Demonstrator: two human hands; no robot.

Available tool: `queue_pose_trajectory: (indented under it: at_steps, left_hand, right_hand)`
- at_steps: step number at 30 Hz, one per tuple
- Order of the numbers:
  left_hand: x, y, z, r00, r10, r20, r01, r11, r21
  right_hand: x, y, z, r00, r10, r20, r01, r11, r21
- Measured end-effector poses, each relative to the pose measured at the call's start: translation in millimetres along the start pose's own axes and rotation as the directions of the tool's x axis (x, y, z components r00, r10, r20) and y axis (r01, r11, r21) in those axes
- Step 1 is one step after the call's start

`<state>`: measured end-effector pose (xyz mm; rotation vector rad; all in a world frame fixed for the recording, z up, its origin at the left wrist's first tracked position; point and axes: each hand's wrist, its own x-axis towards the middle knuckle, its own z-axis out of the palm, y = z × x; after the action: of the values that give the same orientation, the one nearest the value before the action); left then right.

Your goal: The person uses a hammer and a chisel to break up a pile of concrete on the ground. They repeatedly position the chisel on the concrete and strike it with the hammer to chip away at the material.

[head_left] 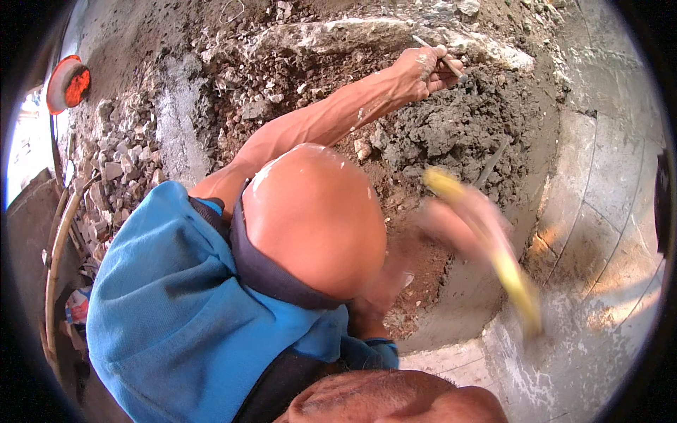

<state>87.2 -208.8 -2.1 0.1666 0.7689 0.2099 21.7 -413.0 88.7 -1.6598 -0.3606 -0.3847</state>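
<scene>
My left hand is closed round a thin grey rod, which slants over the pale ledge of a broken concrete edge. Below that hand lies a heap of wet grey mortar, with a narrow flat grey strip stuck in it. My right hand, blurred by motion, grips a long yellow tool to the right of my bare knee. Blur hides the tool's exact kind; it slants from the mortar toward the lower right.
Broken stones lie at the left beside a pale concrete strip. An orange-and-white bowl stands far left, above a curved wooden pole. Grey paving slabs border the trench on the right. My bent knee fills the middle.
</scene>
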Motion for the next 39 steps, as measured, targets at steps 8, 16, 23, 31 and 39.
queue_pose_trajectory:
  at_steps: [8, 16, 23, 31, 39]
  left_hand:
    - [1.8, -0.1, -7.8, 1.0, -0.012, -0.013, 0.012, 1.0, 0.017]
    - [-2.6, -2.0, -0.3, 1.0, 0.011, -0.014, -0.01, 1.0, 0.014]
    - [6.3, 4.5, -7.8, 1.0, -0.017, -0.003, 0.016, 1.0, -0.016]
    - [2.3, -3.5, -10.9, 0.997, 0.043, 0.057, -0.051, 0.989, 0.138]
    - [2.3, -1.5, -90.8, 0.976, 0.056, 0.212, -0.142, 0.898, 0.417]
  right_hand:
    - [27.1, 30.6, -43.8, 0.988, 0.008, 0.157, 0.035, 0.963, -0.266]
    - [-12.3, 9.2, 8.0, 0.999, -0.027, -0.047, 0.023, 0.997, -0.076]
    - [18.5, 44.0, -30.1, 0.991, -0.033, 0.13, 0.066, 0.962, -0.265]
    - [-11.6, 10.1, 9.0, 0.999, -0.011, -0.036, 0.011, 1.0, 0.021]
    - [-75.4, 89.2, -6.4, 0.625, 0.766, 0.149, -0.741, 0.642, -0.195]
